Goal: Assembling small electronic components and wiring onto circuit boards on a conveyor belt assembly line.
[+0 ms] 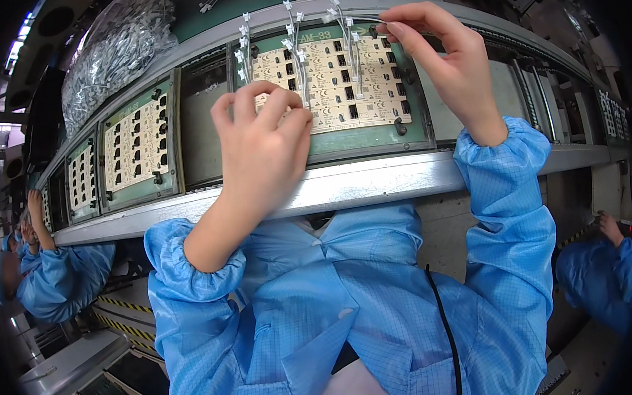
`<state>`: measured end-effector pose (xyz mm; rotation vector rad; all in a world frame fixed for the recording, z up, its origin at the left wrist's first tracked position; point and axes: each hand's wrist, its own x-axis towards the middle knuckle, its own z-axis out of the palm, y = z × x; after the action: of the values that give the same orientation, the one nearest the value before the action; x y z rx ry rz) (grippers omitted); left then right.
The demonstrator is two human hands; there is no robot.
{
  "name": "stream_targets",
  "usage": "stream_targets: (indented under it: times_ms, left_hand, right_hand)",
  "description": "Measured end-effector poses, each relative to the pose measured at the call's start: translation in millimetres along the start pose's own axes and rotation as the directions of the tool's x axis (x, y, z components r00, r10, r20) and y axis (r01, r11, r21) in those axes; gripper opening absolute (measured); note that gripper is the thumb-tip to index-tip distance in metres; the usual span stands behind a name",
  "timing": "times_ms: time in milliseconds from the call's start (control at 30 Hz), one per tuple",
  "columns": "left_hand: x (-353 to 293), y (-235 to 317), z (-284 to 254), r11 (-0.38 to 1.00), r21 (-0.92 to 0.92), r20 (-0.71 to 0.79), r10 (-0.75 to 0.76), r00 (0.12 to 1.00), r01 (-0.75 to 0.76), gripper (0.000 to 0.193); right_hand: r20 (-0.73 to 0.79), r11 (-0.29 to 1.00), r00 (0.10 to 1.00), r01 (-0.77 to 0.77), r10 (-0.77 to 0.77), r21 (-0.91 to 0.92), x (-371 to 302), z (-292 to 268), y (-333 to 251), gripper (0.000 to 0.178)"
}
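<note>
In front of me a cream circuit board panel [336,116] lies in a green carrier [370,138], with rows of small black parts. Thin wire leads with white plugs [356,57] stand along its columns and lean over its far edge. Over the panel's left part is my left hand [263,139], its fingers curled down at the board; the fingertips and anything in them are hidden. At the far right corner my right hand [441,56] pinches a grey wire lead [366,16] between thumb and forefinger. That lead stretches left toward white plugs above the panel.
A clear plastic bag of wire leads [121,61] stands at the back left. More panels in carriers [137,147] sit leftward along the line, behind a metal rail [387,182]. People in blue work at the far left [68,278] and right [599,274].
</note>
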<state>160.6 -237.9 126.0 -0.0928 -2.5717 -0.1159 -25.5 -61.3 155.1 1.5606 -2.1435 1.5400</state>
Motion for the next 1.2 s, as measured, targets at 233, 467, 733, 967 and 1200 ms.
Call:
stream_targets:
  times_ms: [233, 467, 733, 967, 1200]
  left_hand:
    - [-4, -1, -2, 0.994, -0.066, 0.000, 0.086, 0.996, -0.086, 0.006]
    - [-9, -5, -7, 0.986, -0.165, 0.025, 0.017, 1.000, -0.013, 0.008]
    - [-12, -11, -5, 0.964, -0.263, 0.013, -0.043, 0.999, 0.045, 0.007]
    - [-9, -11, -6, 0.961, -0.273, 0.007, -0.039, 0.999, 0.040, 0.006]
    - [-13, -9, -6, 0.956, -0.288, 0.011, -0.048, 0.999, 0.049, 0.007]
  right_hand:
    - [-0.094, 0.989, 0.993, -0.084, 0.073, -0.119, -22, 11, -10, 0.013]
    - [0.176, 0.950, 0.984, 0.018, 0.040, -0.312, -41, 30, -19, 0.010]
    - [0.242, 0.936, 0.969, 0.035, 0.054, -0.350, -40, 31, -21, 0.007]
    - [0.243, 0.909, 0.967, 0.027, 0.083, -0.415, -40, 29, -26, 0.006]
    - [0.328, 0.894, 0.944, 0.173, -0.031, -0.414, -45, 26, -37, 0.009]
